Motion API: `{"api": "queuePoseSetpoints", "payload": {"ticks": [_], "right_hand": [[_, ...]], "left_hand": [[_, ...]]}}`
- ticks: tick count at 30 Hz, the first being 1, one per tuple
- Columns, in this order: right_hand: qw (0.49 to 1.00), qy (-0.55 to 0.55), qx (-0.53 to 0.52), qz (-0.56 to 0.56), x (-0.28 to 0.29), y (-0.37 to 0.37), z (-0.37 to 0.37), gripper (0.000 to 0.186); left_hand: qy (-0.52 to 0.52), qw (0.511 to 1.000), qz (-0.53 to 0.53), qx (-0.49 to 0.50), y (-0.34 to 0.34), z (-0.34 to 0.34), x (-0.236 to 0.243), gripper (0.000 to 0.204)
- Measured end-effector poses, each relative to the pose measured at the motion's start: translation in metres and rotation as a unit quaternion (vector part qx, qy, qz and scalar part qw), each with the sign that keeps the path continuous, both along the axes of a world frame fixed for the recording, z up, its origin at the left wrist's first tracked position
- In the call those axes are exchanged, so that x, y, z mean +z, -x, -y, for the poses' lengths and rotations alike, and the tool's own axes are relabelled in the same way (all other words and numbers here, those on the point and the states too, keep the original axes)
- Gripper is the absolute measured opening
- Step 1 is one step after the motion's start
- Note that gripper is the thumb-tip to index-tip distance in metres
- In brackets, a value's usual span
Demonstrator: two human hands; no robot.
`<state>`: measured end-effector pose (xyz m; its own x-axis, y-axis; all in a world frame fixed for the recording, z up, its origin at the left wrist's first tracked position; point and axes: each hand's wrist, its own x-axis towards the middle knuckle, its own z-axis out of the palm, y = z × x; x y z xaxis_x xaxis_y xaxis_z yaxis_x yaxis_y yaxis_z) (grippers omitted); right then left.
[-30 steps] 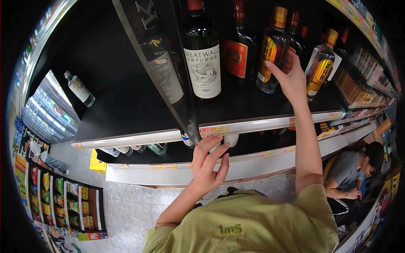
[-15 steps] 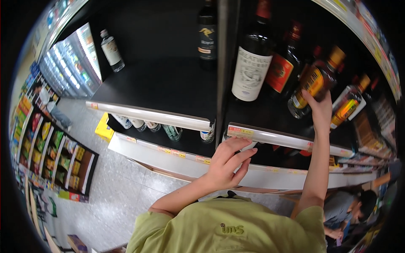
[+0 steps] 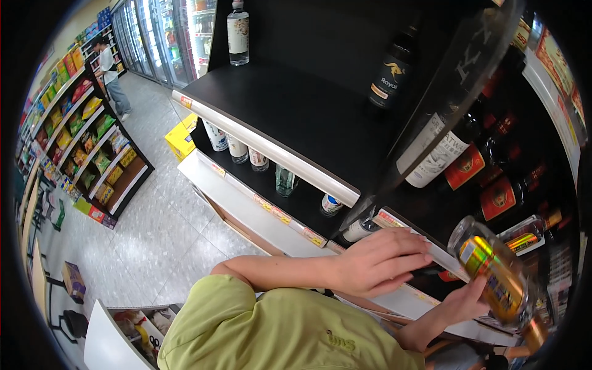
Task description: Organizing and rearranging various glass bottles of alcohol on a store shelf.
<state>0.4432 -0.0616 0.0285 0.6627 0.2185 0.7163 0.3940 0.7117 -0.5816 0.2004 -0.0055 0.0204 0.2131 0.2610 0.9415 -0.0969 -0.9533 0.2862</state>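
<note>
My right hand (image 3: 461, 303) is wrapped round the lower middle of a liquor bottle (image 3: 502, 280) with a gold cap and shiny gold label. The bottle is tilted in front of the shelf, its base up toward the shelf and its cap pointing down to the right. Beside it, at the shelf's front edge (image 3: 425, 240), my left hand (image 3: 385, 262) has its fingers stretched out and holds nothing. Behind the hands stand a wine bottle (image 3: 441, 151) with a white label, dark bottles with red labels (image 3: 498, 200) and another gold-labelled bottle (image 3: 527, 237).
A black shelf (image 3: 290, 105) to the left bears a clear bottle (image 3: 238, 37) and a dark bottle (image 3: 391, 74). Smaller bottles (image 3: 238, 150) stand below. A snack rack (image 3: 98, 135), a person (image 3: 111, 77) and glass-door fridges (image 3: 157, 37) are farther left. A white bin (image 3: 111, 339) is near me.
The gold-labelled bottle has come off the shelf in my right hand, lowered toward me and tipped cap-down. My left hand has moved right, toward it. The view has turned.
</note>
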Motion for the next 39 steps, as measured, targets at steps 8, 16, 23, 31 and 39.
{"api": "queuePoseSetpoints", "payload": {"ticks": [8,16,23,31,39], "right_hand": [[0.941,0.271,0.087,0.185,0.019,0.095,0.03,0.079],[0.793,0.292,-0.016,0.535,0.054,0.174,0.011,0.092],[0.882,0.134,0.296,0.342,0.046,0.223,-0.065,0.1],[0.887,0.149,0.29,0.328,0.024,0.23,-0.102,0.084],[0.914,0.14,0.239,0.295,0.027,0.245,-0.115,0.057]], "left_hand": [[0.0,0.996,-0.089,0.009,0.038,0.018,0.042,0.059],[-0.032,0.98,-0.014,0.195,0.078,0.006,0.055,0.044],[-0.1,0.978,0.045,0.179,0.128,-0.057,0.07,0.056],[-0.034,0.983,-0.007,0.183,0.203,-0.121,0.082,0.081],[0.175,0.965,-0.018,0.193,0.277,-0.171,0.089,0.084]]}}
